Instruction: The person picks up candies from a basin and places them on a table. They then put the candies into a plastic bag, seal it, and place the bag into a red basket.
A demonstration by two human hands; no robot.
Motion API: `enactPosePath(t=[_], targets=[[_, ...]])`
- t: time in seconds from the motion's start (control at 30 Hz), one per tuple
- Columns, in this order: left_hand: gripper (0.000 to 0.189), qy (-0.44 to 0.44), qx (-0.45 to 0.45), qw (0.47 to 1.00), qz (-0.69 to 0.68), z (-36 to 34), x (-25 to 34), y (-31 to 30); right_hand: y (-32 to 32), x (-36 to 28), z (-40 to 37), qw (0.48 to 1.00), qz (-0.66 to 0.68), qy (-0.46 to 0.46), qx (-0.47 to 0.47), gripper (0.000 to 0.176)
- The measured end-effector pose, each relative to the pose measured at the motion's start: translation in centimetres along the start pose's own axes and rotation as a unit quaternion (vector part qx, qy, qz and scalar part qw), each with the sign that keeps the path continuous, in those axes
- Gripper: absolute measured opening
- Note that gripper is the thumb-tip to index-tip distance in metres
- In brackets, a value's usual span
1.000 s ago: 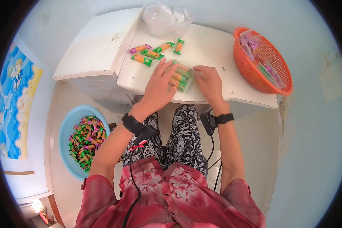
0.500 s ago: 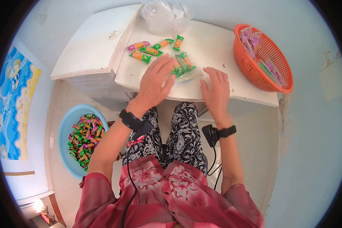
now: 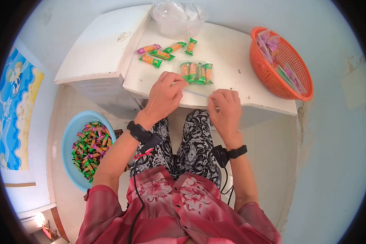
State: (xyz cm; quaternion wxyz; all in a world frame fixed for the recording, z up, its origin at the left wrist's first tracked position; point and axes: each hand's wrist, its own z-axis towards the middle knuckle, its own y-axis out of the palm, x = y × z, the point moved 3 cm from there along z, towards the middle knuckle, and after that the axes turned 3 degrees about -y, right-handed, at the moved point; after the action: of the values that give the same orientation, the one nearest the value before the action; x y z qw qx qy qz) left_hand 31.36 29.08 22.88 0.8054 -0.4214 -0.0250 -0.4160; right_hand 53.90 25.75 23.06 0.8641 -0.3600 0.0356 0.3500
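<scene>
A clear plastic bag [image 3: 197,73] holding several green-and-orange wrapped pieces side by side lies near the front edge of the white table. My left hand [image 3: 165,92] is closed at the bag's near left side, its fingertips beside the wrapped pieces. At the near right corner, my right hand [image 3: 225,107] pinches the bag's open-end edge. Left of the bag, several loose wrapped pieces [image 3: 151,61] lie on the table, mostly green and orange, with one purple piece [image 3: 149,49].
An orange basket [image 3: 261,68] with filled bags stands at the table's right. Clear plastic containers [image 3: 177,23] sit at the back. A blue basin [image 3: 72,162] full of wrapped pieces is on the floor at left. The white table [image 3: 236,61] has a raised left section.
The bag now lies straighter, its pieces lined up side by side. Both hands have moved down to its near edge, and the fingers of both have closed.
</scene>
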Motion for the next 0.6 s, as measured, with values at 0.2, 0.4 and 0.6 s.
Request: enactPosePath(t=[0.2, 0.4, 0.6], targets=[[0.026, 0.005, -0.030, 0.998, -0.048, -0.3, 0.2, -1.4, 1.2, 1.6, -1.3, 0.999, 0.042, 0.009, 0.008, 0.013], [0.034, -0.095, 0.090, 0.988, 0.077, -0.1, -3.2, -3.5, 0.6, 1.5, -1.8, 0.998, 0.062, 0.010, 0.014, 0.020], [0.043, -0.100, 0.083, 0.965, 0.230, 2.6, -8.1, -3.6, 0.3, 1.2, -1.6, 0.998, 0.063, 0.021, 0.014, 0.022]])
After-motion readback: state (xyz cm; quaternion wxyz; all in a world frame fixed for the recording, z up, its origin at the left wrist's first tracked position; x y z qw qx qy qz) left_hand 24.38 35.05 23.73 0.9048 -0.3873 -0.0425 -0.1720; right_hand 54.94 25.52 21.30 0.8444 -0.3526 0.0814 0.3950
